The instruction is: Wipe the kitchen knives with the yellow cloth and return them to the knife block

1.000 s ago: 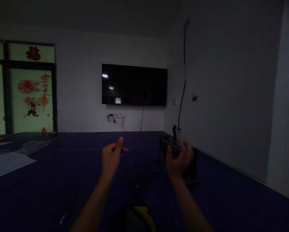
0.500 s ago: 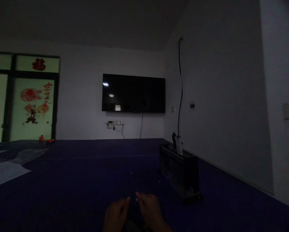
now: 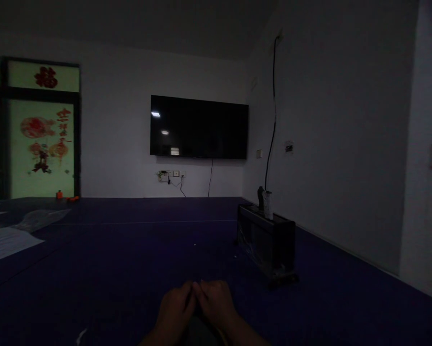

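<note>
Low in the middle of the head view, my left hand (image 3: 177, 302) and my right hand (image 3: 216, 299) meet thumb to thumb above the dark blue surface (image 3: 136, 269). Both have their fingers curled in and closed. Whatever they may pinch between them is hidden, and the dim light blurs the detail. Between my wrists a dark, unclear shape shows. A thin pale scrap (image 3: 81, 336) shows at the lower left, away from my hands.
A long black box-like case (image 3: 266, 240) stands on the surface to the right, with a dark bottle-like thing and a wrapped pale object on top. Paper sheets (image 3: 10, 244) and clear plastic (image 3: 41, 219) lie left. Orange items (image 3: 59, 194) sit farther back. A television (image 3: 199, 127) hangs ahead.
My hands have come together, closing the gap between the thumbs where a small glint showed. The view has tilted down slightly. A pale scrap now shows at the lower left.
</note>
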`<control>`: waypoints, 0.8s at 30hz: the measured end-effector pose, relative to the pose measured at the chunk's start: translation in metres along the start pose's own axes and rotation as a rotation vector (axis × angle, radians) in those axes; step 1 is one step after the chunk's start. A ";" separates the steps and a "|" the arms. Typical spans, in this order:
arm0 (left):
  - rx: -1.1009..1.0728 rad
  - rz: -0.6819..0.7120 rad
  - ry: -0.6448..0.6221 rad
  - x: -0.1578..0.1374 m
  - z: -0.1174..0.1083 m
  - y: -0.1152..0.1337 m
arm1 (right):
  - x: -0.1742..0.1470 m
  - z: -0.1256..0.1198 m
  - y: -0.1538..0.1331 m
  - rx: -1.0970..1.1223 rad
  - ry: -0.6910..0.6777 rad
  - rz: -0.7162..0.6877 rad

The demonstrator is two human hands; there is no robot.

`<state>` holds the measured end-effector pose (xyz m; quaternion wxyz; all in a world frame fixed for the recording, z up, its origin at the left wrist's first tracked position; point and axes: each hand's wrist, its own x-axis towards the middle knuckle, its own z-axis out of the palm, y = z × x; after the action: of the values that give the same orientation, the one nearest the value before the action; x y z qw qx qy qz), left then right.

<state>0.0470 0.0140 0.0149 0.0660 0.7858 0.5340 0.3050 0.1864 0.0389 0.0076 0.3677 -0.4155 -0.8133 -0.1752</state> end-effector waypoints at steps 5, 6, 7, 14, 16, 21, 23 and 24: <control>-0.086 0.043 0.013 0.000 -0.003 0.002 | 0.000 -0.004 0.001 0.035 -0.028 -0.005; -0.098 0.050 0.014 0.001 -0.002 0.001 | 0.000 -0.004 0.001 0.038 -0.031 -0.009; -0.106 0.055 0.017 0.001 -0.002 0.001 | 0.000 -0.004 0.001 0.039 -0.033 -0.013; -0.091 0.042 -0.025 0.003 0.002 -0.003 | 0.001 0.000 0.001 0.024 -0.041 -0.004; -0.100 0.045 -0.023 0.003 0.001 -0.002 | 0.002 0.001 0.000 0.020 -0.043 -0.006; -0.094 0.017 -0.013 0.001 -0.001 -0.001 | 0.002 -0.001 -0.003 0.017 -0.049 -0.015; -0.084 0.018 -0.014 0.000 -0.001 -0.001 | 0.003 -0.002 -0.003 0.017 -0.049 -0.016; -0.086 0.023 -0.011 0.000 -0.001 -0.002 | 0.003 -0.002 -0.004 0.017 -0.048 -0.015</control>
<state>0.0450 0.0142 0.0148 0.0990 0.7901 0.5109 0.3238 0.1835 0.0371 0.0108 0.3503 -0.4102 -0.8265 -0.1611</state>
